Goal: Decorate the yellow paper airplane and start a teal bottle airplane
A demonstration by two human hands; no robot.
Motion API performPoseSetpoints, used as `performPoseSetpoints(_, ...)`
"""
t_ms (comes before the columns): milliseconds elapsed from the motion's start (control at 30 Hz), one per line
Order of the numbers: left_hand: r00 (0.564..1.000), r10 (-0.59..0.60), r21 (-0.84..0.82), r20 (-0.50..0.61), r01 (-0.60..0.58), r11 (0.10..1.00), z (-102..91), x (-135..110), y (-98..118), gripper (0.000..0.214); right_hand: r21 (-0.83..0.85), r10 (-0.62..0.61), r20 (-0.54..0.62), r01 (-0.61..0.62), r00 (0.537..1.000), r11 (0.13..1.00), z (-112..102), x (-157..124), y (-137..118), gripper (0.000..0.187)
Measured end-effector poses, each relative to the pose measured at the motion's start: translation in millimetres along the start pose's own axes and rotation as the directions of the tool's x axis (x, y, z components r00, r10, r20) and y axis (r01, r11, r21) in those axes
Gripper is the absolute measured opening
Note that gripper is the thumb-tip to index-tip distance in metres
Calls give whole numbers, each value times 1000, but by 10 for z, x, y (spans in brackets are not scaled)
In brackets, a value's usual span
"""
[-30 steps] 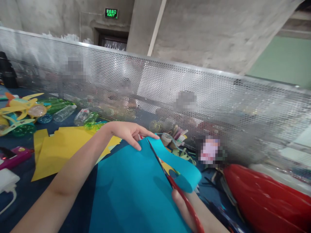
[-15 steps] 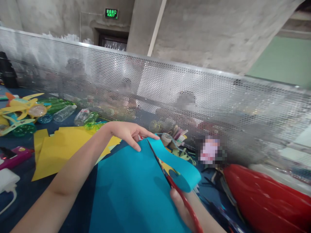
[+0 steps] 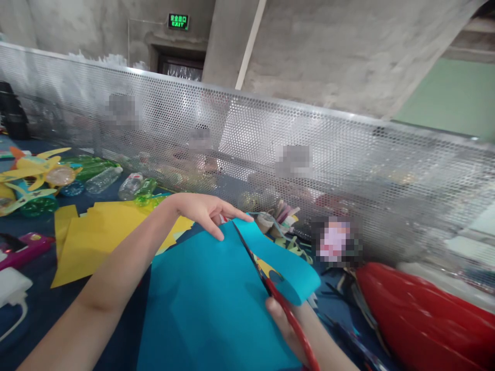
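Observation:
A large sheet of blue paper (image 3: 209,299) fills the lower middle of the view. My left hand (image 3: 207,211) grips its far edge, thumb on top and the other fingers reaching over or behind it. In my right hand (image 3: 284,322) are red-handled scissors (image 3: 290,314), their dark blades at a slit that runs along the sheet's right side. A blue strip (image 3: 286,265) curls away to the right of the blades, still joined to the sheet at the far edge. Part of the right hand is hidden behind the scissors and the paper.
Yellow paper sheets (image 3: 104,237) lie to the left. Several plastic bottles (image 3: 103,179) and yellow paper crafts (image 3: 36,167) stand behind them. A perforated metal screen (image 3: 247,134) crosses the back. A shiny red object (image 3: 421,309) sits at right, a white charger (image 3: 13,286) at left.
The lower part of the blue sheet has shifted slightly to the left. My right hand and the scissors' handles have moved a little left; the left hand stays nearly still.

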State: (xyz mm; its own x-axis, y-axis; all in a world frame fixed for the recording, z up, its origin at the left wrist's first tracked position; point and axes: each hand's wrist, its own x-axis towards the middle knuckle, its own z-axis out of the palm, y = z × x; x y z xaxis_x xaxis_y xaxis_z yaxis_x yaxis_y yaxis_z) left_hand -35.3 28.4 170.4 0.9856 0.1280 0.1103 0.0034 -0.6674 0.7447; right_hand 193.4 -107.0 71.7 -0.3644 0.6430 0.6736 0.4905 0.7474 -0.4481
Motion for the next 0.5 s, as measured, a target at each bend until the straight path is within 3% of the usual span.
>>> performPoseSetpoints(233, 999, -46, -66, 27, 48, 997, 17, 24, -8, 73, -62, 105, 47, -102, 993, 993, -73, -127, -39, 71)
performPoseSetpoints(500, 998, -43, -73, 37, 45, 996, 10, 20, 2, 75, -93, 84, 83, -76, 993, 993, -97, -84, -60, 74)
